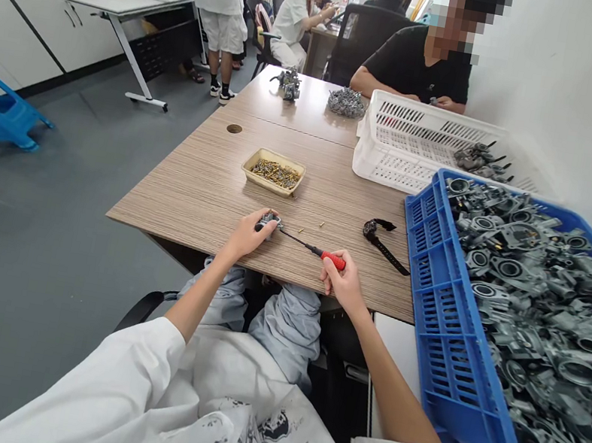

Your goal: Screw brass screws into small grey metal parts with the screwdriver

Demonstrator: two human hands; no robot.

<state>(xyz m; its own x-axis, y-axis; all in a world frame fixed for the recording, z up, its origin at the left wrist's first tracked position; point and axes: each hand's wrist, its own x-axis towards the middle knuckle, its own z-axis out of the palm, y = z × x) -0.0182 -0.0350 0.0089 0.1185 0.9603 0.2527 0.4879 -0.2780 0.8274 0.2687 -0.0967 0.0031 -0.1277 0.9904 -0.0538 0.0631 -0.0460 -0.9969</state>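
My left hand [251,233] is closed around a small grey metal casting [271,222], holding it down on the wood-grain table [192,188]. In my right hand [342,278] is a screwdriver [333,260] with a red and black handle. Its thin dark shaft points left, and the tip meets the casting's right side; the exact contact point is too small to make out. Two small brass pieces [300,230] lie on the tabletop just beyond the shaft. Behind my hands stands a cream tray [247,165] filled with small brass parts.
To my right is a blue crate [429,329] heaped with grey metal castings; a white crate [380,166] stands behind it. A black wristwatch [379,238] lies beside the blue crate. Further back are a metal assembly [289,84], a pile of small parts [346,102] and a seated person [415,67].
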